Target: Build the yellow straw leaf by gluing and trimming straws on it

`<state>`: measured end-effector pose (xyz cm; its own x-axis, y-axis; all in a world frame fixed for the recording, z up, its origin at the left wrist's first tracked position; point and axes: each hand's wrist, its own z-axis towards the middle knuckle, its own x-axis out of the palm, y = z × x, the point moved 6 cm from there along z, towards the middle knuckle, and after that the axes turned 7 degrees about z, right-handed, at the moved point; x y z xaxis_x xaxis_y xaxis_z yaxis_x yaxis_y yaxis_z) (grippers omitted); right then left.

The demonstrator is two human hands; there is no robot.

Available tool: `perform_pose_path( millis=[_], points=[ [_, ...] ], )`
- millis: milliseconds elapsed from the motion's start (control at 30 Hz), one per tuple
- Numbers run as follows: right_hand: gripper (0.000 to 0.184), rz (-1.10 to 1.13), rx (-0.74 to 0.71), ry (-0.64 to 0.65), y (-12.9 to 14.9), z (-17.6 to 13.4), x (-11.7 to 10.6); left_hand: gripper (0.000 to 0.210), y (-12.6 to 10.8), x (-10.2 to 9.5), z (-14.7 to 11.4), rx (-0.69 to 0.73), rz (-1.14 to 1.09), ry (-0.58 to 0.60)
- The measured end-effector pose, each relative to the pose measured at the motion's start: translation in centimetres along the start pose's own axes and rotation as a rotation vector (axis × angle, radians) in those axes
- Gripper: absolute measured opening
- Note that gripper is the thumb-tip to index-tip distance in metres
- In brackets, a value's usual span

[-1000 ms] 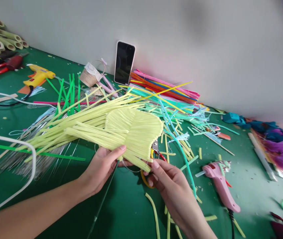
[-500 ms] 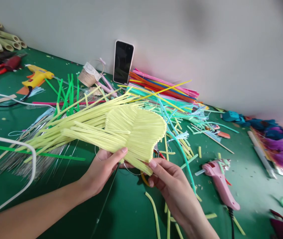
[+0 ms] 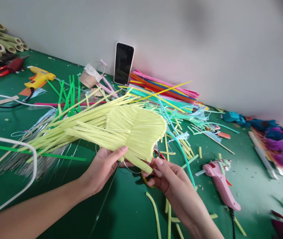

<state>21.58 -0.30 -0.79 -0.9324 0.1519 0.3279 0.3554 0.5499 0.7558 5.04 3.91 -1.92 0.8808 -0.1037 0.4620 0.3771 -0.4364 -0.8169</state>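
Note:
My left hand [image 3: 104,166] grips a pale yellow leaf shape [image 3: 141,129] made of pipe cleaners laid side by side, its thumb across the lower part. Long pipe-cleaner ends [image 3: 91,131] stick out of it to the left. A dark thin stem [image 3: 108,191] slants down from under this hand. My right hand [image 3: 168,176] is at the lower right corner of the leaf, fingers curled against the strip ends and thumb just off the edge. What it pinches is too small to make out. A thin wire loop [image 3: 131,171] hangs between the hands.
Loose yellow pipe cleaners [image 3: 49,136] lie behind the leaf. A pink glue gun [image 3: 221,186] rests at right, a yellow glue gun [image 3: 38,79] at left. Red-handled pliers [image 3: 160,154] show below the leaf. A phone [image 3: 124,63] leans on the wall beside coloured bundles [image 3: 166,88].
My right thumb has slid off the leaf's edge, slightly right, and the fingers have shifted under the strip ends. My left hand keeps its hold, and the leaf has hardly moved.

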Motion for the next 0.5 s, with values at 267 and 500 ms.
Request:
perform_pose_path(
  millis=[267,500],
  points=[
    [0.03,-0.106,-0.06,0.032,0.38,-0.19,-0.25,0.041,-0.06,-0.43,-0.23,-0.025,0.041,-0.045],
    [0.03,-0.172,-0.139,-0.017,0.67,-0.07,-0.78,0.048,0.07,-0.38,0.12,-0.016,0.051,-0.04]
  ],
)
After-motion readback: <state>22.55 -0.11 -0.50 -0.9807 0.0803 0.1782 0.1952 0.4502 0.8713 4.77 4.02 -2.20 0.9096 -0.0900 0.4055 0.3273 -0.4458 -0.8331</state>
